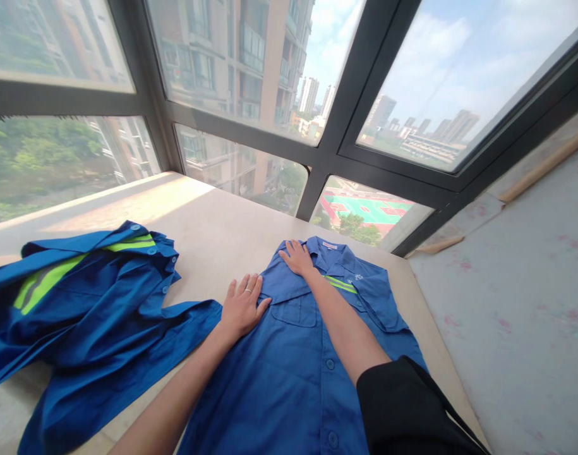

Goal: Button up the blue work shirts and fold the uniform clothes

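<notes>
A blue work shirt [289,373] lies front side up on the pale ledge, its collar toward the window and a yellow-green stripe across the chest. Its sleeve on the left is folded in over the chest, above a flap pocket. My right hand [297,257] rests flat on the shoulder beside the collar, fingers spread. At the shirt's left edge, my left hand [242,304] presses flat near the folded sleeve, fingers apart and a ring on one of them. The sleeve on the right is also bent inward onto the front.
A second blue work shirt [103,309] with yellow-green stripes lies crumpled on the left. The pale ledge [222,221] runs up to dark-framed windows [324,142]. A wall with floral paper [520,284] stands close on the right.
</notes>
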`<action>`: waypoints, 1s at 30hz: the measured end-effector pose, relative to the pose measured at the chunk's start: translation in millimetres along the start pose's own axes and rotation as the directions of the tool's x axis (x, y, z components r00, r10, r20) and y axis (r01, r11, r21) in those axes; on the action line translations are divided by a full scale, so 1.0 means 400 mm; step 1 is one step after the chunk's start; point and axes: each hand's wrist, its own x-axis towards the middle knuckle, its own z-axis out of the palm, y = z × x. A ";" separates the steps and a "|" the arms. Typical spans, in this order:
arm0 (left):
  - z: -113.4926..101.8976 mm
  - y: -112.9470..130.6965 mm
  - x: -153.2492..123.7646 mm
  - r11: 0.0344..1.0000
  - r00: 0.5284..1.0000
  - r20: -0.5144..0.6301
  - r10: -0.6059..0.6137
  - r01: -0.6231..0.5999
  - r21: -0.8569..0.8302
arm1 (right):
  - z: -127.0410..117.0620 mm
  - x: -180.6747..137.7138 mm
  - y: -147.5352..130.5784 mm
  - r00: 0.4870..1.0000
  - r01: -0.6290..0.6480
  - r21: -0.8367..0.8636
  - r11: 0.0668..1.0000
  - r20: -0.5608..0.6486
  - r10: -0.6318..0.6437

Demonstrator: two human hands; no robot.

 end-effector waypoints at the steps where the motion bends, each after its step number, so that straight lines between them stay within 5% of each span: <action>1: 0.003 0.002 -0.001 1.000 1.000 0.000 -0.015 0.015 0.008 | -0.001 0.000 0.001 1.000 -0.006 -0.002 1.000 -0.005 0.006; 19: -0.023 0.023 0.002 0.994 0.993 0.036 -0.108 0.107 0.031 | -0.020 -0.035 -0.070 0.981 -0.178 -0.023 0.984 -0.078 0.176; 24: -0.019 0.016 0.009 0.996 0.995 0.056 -0.086 0.083 0.043 | -0.034 -0.162 -0.068 0.993 -0.039 -0.031 0.999 -0.111 0.036; 30: -0.023 0.003 0.046 0.996 0.994 0.083 -0.067 0.062 0.058 | -0.040 -0.450 0.049 0.975 0.171 0.001 0.985 -0.146 -0.169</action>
